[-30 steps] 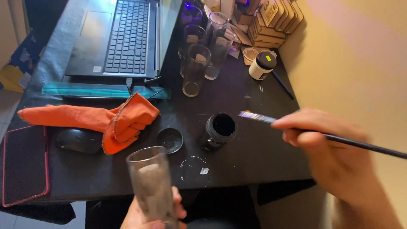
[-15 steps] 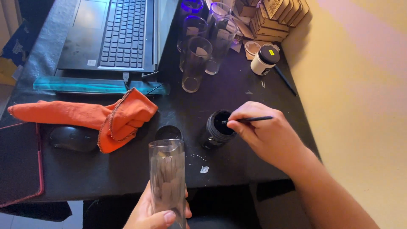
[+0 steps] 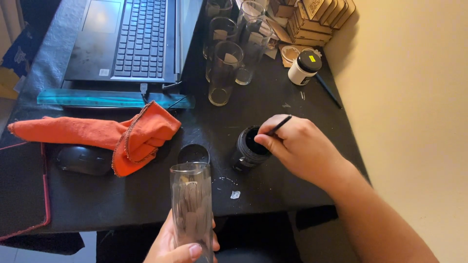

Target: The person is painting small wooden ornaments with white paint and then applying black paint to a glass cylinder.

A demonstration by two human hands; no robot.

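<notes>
My left hand (image 3: 178, 247) grips a tall clear glass (image 3: 191, 209) upright at the near table edge. My right hand (image 3: 300, 146) pinches a thin dark paintbrush (image 3: 279, 125), whose tip goes down into an open black paint jar (image 3: 248, 149) on the black table (image 3: 273, 97). The jar's round black lid (image 3: 193, 154) lies just left of it. Small white paint flecks (image 3: 235, 194) mark the table in front of the jar.
An orange cloth (image 3: 122, 134) and a black mouse (image 3: 84, 159) lie at the left. Behind them are a teal ruler (image 3: 97, 99) and an open laptop (image 3: 131, 39). Several empty glasses (image 3: 229, 53), a white black-lidded jar (image 3: 304, 68) and wooden boxes (image 3: 317, 19) stand at the back.
My right hand swung in from the right and lowered the brush tip into the black jar. My left hand lifted the glass a little higher and more upright.
</notes>
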